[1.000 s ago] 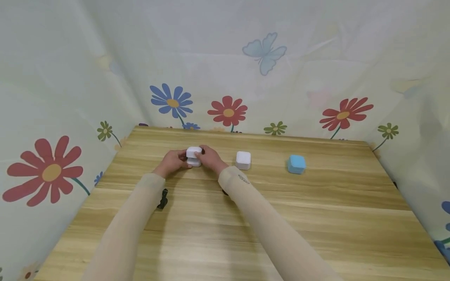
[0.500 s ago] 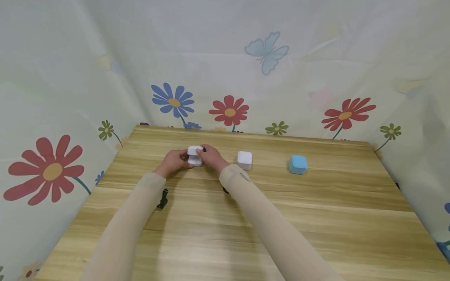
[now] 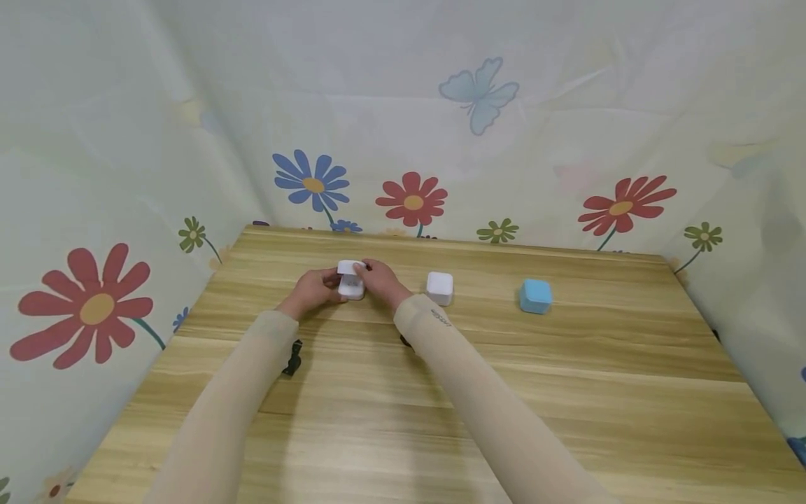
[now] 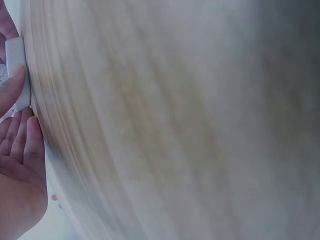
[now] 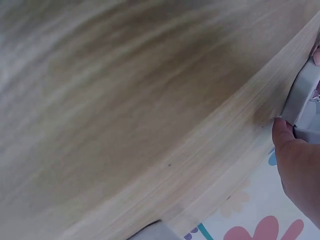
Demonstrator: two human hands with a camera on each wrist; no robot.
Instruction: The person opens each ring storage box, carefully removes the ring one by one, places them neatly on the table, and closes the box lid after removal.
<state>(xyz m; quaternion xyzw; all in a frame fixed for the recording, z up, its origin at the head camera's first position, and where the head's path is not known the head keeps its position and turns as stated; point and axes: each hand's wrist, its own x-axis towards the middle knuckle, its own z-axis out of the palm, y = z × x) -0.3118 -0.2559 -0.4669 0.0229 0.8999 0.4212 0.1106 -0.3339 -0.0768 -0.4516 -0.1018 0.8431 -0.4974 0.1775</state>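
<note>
A small white jewelry box (image 3: 351, 289) with rounded corners stands on the table in the head view, its hinged lid raised and tipped back. My left hand (image 3: 313, 290) grips its left side, the thumb across the front of the base. From the right, my right hand (image 3: 382, 281) pinches the lid with thumb and fingers. The left wrist view shows my left thumb (image 4: 13, 87) against the white front wall. Something small and shiny (image 5: 315, 96) appears inside the box in the right wrist view, cut by the frame edge.
To the right stand a closed white box (image 3: 439, 288) and a light blue box (image 3: 536, 297) of similar shape. The wooden table (image 3: 567, 392) ends at a flowered cloth backdrop (image 3: 403, 105). A dark wrist piece (image 3: 292, 358) hangs under the left sleeve.
The lid has swung further up and back, so more of the box's inside shows. Both hands keep their hold in nearly the same place.
</note>
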